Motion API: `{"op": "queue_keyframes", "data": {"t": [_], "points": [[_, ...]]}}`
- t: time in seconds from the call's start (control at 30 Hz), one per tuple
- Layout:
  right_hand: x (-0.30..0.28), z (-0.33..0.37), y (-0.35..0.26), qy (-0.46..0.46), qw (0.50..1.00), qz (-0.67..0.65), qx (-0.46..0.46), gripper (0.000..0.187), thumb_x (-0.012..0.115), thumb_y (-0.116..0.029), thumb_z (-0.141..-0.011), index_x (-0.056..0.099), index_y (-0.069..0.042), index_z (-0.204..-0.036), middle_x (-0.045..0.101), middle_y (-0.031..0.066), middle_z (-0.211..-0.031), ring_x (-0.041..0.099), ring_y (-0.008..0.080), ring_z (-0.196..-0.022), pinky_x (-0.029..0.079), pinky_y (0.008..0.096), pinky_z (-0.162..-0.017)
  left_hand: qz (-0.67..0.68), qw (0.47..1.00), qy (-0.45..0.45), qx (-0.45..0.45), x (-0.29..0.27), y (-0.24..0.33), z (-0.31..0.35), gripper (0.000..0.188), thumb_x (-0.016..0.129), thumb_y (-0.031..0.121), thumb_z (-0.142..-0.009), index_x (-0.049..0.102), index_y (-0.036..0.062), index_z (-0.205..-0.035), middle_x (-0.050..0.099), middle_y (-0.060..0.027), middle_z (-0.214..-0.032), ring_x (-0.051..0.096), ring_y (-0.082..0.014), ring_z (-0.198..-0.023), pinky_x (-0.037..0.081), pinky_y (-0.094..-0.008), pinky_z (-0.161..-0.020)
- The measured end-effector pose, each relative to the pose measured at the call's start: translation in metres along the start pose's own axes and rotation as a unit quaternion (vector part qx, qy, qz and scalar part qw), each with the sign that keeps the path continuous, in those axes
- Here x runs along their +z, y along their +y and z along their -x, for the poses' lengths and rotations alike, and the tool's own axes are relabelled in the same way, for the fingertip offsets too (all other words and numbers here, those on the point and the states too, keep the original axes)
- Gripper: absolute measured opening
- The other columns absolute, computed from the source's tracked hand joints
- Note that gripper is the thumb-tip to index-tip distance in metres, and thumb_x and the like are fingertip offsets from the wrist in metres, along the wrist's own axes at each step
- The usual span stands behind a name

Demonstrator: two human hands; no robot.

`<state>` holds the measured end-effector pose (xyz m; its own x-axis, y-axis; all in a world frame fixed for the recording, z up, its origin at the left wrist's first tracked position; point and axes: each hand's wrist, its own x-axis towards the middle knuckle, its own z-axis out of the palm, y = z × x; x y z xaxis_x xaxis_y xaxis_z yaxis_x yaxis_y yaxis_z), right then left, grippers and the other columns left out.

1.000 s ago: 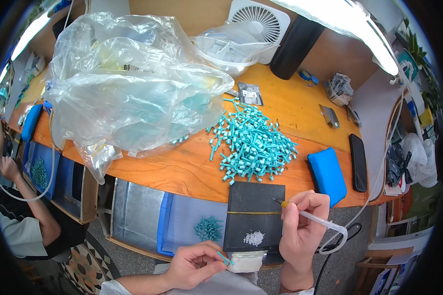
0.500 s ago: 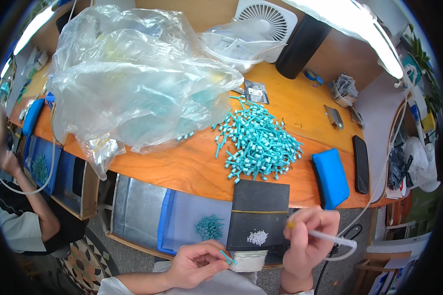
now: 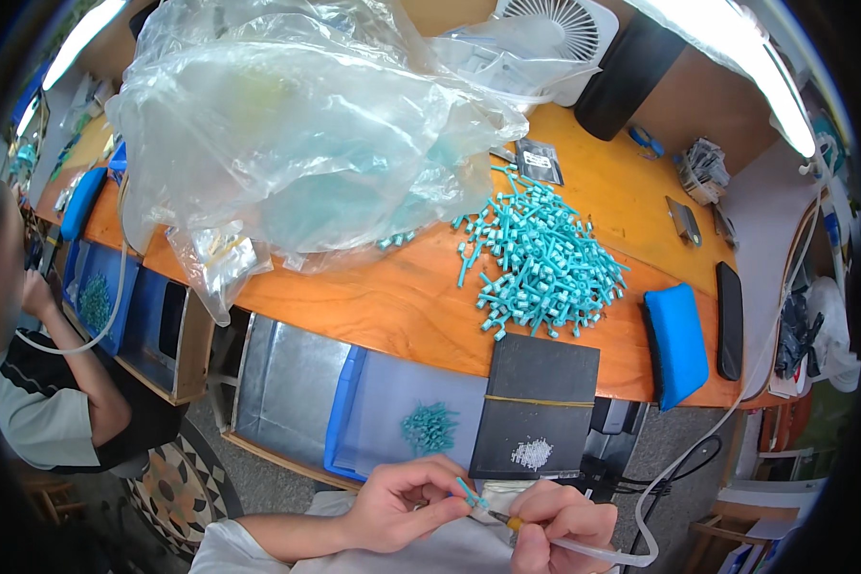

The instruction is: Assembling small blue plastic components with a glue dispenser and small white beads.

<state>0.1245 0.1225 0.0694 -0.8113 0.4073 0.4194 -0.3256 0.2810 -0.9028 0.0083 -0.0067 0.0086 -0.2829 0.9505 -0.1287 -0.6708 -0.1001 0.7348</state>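
Between its thumb and fingers, my left hand (image 3: 402, 509) pinches a small teal forked plastic piece (image 3: 467, 492). My right hand (image 3: 566, 524) grips a slim pen-like tool (image 3: 515, 523) with a yellow collar, from which a pale flexible tube (image 3: 631, 558) trails. The tool's thin tip meets or almost meets the teal piece; contact is too small to tell. Beyond the hands, tiny white beads (image 3: 532, 452) lie in a patch on a black board (image 3: 536, 371) with a yellow band across it. Left of it, more teal pieces (image 3: 429, 427) rest in a blue tray (image 3: 364, 407).
A large heap of teal pieces (image 3: 550, 258) covers part of the wooden table (image 3: 383, 301). Clear plastic bags (image 3: 297, 134) bulge at the left. A blue pouch (image 3: 677, 346) and a black case (image 3: 728, 320) lie right. Another person's arm (image 3: 81, 359) is at far left.
My right hand has come down and left, bringing the pen-like tool's tip to the teal piece. The left hand keeps its pinch. The whole view has shifted slightly.
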Motion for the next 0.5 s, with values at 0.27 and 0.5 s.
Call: {"op": "queue_keyframes", "data": {"t": [0.27, 0.5], "points": [[0.0008, 0.0007, 0.0027, -0.001, 1.000, 0.005, -0.019, 0.019, 0.050, 0.008, -0.074, 0.035, -0.004, -0.071, 0.049, 0.0141, -0.072, 0.048, 0.0178, -0.056, 0.040, 0.0282, -0.050, -0.014, 1.000, 0.010, 0.000, 0.0037, 0.0041, -0.0016, 0.010, 0.053, -0.006, -0.080, 0.056, -0.0028, -0.090, 0.051, -0.0100, -0.087, 0.047, -0.0081, -0.052, 0.035, -0.0204, -0.043], [0.0007, 0.0001, 0.0027, -0.007, 1.000, 0.012, -0.025, 0.020, 0.050, 0.009, -0.074, 0.035, -0.004, -0.074, 0.048, 0.0139, -0.072, 0.048, 0.0177, -0.055, 0.039, 0.0285, -0.050, 0.001, 1.000, -0.003, -0.003, 0.0005, 0.0008, -0.0004, 0.011, 0.055, -0.005, -0.080, 0.056, -0.0031, -0.091, 0.051, -0.0096, -0.097, 0.050, -0.0032, -0.058, 0.036, -0.0155, -0.046]]}}
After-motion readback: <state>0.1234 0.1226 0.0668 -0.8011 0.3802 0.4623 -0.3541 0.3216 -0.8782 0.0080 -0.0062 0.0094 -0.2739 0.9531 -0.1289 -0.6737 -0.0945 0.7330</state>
